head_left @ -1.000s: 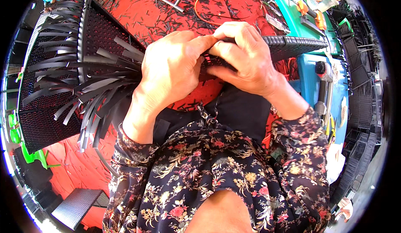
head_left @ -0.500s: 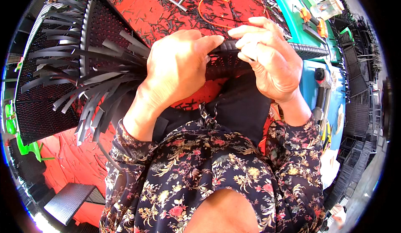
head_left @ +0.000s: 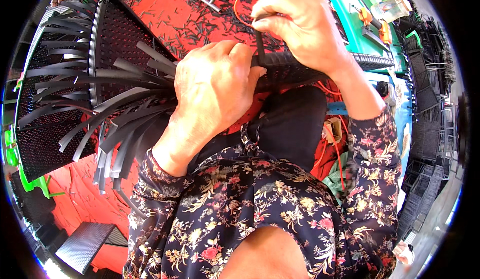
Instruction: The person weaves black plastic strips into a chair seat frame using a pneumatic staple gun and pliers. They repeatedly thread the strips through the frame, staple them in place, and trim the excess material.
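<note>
Across my lap lies a black woven panel, its wrapped edge running between my hands and off to the right. My left hand is closed over that edge, thumb resting along it; the fingertips are hidden underneath. A narrow black strip rises from the edge just beside the left thumb. Above the edge, my right hand pinches the upper part of this strip between thumb and fingers. Many loose black strip ends fan out to the left of my left hand.
To the left stands a large black woven piece with hanging strips. Black scraps litter the red floor covering. A green table at right carries orange-handled tools and a clear jar. A woven stool-like piece stands lower left.
My right hand has gone up and slightly left, drawing the black strip upright from the edge. My left hand stays on the edge, its thumb now lower.
</note>
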Demonstrator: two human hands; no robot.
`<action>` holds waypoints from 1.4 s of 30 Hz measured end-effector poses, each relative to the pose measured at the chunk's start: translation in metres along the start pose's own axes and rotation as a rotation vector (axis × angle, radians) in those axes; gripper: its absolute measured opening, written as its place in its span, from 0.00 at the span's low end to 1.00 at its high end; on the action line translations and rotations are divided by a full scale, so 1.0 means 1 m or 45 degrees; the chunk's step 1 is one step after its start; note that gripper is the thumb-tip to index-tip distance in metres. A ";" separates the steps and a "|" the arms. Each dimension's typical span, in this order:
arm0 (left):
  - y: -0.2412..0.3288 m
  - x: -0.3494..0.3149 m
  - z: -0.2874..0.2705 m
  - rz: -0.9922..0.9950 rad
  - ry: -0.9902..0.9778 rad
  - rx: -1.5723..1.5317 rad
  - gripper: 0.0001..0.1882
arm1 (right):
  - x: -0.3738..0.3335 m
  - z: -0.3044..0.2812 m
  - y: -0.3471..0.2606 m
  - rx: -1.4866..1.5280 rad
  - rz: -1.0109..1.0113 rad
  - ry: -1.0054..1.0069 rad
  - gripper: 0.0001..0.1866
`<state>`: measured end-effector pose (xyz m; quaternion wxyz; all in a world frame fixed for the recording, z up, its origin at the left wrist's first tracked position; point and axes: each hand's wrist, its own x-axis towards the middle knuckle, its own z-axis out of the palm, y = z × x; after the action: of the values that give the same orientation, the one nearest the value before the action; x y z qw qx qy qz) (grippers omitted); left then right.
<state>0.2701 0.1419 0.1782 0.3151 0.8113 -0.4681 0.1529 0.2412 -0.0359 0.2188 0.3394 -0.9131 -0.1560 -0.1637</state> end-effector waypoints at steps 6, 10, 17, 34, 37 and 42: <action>-0.001 0.001 0.000 0.022 0.036 -0.024 0.12 | 0.012 0.009 0.026 0.226 0.291 -0.244 0.04; 0.001 0.002 0.001 -0.010 0.006 -0.041 0.13 | 0.015 0.016 0.046 0.463 0.326 -0.372 0.04; -0.006 0.003 0.005 0.085 -0.010 -0.035 0.12 | 0.019 0.012 0.044 0.336 0.457 -0.620 0.05; -0.047 0.027 0.037 0.022 -0.042 0.013 0.10 | -0.074 -0.039 0.106 -0.985 0.255 -0.004 0.31; -0.059 0.046 0.042 -0.032 -0.084 0.088 0.11 | -0.036 -0.056 0.123 -1.180 0.357 -0.357 0.16; -0.053 0.046 0.025 -0.162 -0.131 0.033 0.11 | 0.008 -0.050 0.115 -1.108 0.257 -0.278 0.15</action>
<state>0.3385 0.1145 0.1649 0.2892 0.8501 -0.4293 0.0966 0.2839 -0.1509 0.1922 -0.0800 -0.9932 -0.0178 -0.0829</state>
